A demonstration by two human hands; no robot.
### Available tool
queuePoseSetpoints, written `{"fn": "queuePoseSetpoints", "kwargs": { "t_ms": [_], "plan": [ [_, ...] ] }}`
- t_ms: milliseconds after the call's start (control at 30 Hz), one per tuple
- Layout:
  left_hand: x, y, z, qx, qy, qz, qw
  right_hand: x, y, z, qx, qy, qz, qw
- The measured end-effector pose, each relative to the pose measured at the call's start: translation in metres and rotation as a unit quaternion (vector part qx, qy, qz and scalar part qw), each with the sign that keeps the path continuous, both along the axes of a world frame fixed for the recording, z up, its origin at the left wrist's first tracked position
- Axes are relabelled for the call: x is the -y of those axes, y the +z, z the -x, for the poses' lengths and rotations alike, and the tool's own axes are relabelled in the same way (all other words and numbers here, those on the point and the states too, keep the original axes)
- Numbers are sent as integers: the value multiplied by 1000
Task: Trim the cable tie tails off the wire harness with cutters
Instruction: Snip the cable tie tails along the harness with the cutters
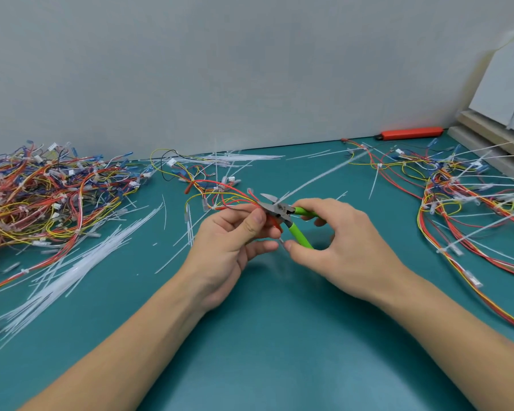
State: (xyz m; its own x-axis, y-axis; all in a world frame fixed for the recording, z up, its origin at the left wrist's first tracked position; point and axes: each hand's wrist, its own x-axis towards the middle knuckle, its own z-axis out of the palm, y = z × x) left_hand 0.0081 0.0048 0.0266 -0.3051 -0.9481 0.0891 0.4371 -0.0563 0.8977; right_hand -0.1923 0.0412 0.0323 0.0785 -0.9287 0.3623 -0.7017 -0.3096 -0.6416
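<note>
Two hands at centre: my left hand (235, 232) pinches the light, floppy harness (220, 200), trailing toward 11 o'clock; right hand (336, 241) grips cutters (282, 213), blades apart. Hold beside the tie.

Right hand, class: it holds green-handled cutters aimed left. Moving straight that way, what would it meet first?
Probably the left hand pinching the red-and-yellow wire harness, just beyond the cutters held by the right hand; depth is unclear.
</note>
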Motion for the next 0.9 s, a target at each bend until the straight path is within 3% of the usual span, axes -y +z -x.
{"fn": "queuePoseSetpoints", "kwargs": {
  "t_ms": [167, 533, 900],
  "plan": [
    [0, -2, 2, -12, 17, 7, 1000, 0, 4, 2, -44, -3, 5, 999],
    [0, -2, 1, -11, 24, 22, 999, -4, -2, -4, -6, 1, -10, 1000],
    [-4, 3, 4, 71, 99, 109, 987, -4, -2, -5, 0, -9, -10, 1000]
  ]
}}
